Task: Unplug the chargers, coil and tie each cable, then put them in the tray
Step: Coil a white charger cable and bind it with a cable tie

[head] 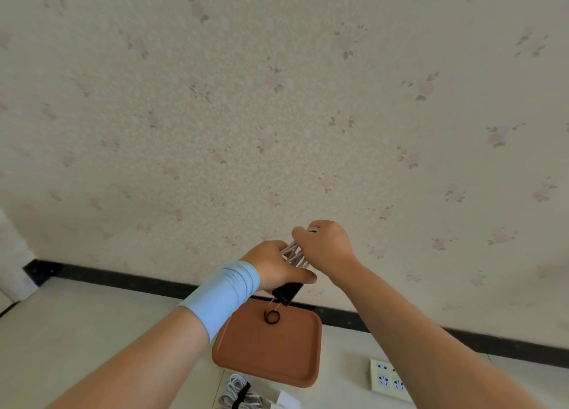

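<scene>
I hold a coiled white cable (295, 254) up in front of the wall with both hands. My left hand (277, 265), a pale blue band on its wrist, grips the coil's lower end together with a black charger block (288, 292). My right hand (326, 244) closes on the top loops. Below them a brown tray (271, 351) lies on the floor with a small black hair tie (271, 316) in it. Another white cable bundle (238, 393), bound with a black tie, rests on the floor at the tray's near edge.
A cream power strip (388, 379) lies on the floor right of the tray. A small white item (288, 400) sits by the bottom edge. The flowered wall with a dark baseboard (123, 277) stands right behind the tray.
</scene>
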`<state>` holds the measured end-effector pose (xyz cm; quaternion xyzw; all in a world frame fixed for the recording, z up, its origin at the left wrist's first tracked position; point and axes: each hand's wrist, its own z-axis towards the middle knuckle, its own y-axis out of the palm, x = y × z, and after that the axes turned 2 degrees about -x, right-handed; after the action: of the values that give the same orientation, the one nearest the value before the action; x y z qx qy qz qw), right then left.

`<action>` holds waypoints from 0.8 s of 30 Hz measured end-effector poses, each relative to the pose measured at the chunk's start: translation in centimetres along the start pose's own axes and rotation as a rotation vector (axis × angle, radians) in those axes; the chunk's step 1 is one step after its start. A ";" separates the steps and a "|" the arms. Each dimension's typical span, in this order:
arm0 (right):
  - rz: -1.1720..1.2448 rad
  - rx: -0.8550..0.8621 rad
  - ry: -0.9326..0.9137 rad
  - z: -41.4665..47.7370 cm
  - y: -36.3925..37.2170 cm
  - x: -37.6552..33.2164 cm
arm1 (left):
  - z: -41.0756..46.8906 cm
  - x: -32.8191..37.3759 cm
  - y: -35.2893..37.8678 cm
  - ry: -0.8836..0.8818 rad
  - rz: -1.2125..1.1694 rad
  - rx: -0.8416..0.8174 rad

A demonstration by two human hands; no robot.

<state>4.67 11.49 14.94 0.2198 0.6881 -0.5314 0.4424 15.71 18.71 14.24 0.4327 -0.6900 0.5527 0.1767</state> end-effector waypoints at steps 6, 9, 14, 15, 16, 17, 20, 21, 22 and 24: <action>0.031 -0.077 0.016 0.5 2.6 -1.1 | 0.0 -2.4 -1.7 -0.054 -0.380 -0.235; -0.039 -0.118 -0.042 0.8 3.6 -1.6 | 0.2 -4.1 -2.7 -0.113 -0.518 -0.311; -0.031 -0.241 -0.126 1.1 5.5 -1.7 | 0.6 -6.5 -3.9 -0.133 -0.645 -0.497; -0.042 -0.245 -0.114 1.4 5.9 -1.6 | 0.8 -6.9 -3.8 -0.156 -0.665 -0.527; -0.052 -0.242 -0.099 1.7 6.4 -1.3 | 1.0 -7.3 -3.7 -0.188 -0.685 -0.539; -0.055 -0.244 -0.079 2.1 6.9 -1.0 | 1.5 -7.8 -3.4 -0.219 -0.702 -0.530; -0.084 -0.283 -0.028 3.4 9.0 0.7 | 3.1 -9.5 -2.5 -0.299 -0.734 -0.499; -0.103 -0.309 -0.021 3.8 9.7 1.5 | 3.7 -10.1 -2.2 -0.321 -0.708 -0.495; -0.101 -0.344 -0.012 4.2 10.3 2.2 | 4.2 -10.8 -2.1 -0.339 -0.654 -0.474; -0.036 -0.428 0.048 5.2 11.4 3.7 | 5.5 -12.4 -1.9 -0.382 -0.528 -0.374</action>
<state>13.51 9.86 5.49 0.1210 0.7995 -0.3757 0.4528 25.49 18.63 4.69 0.6513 -0.6641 0.2620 0.2571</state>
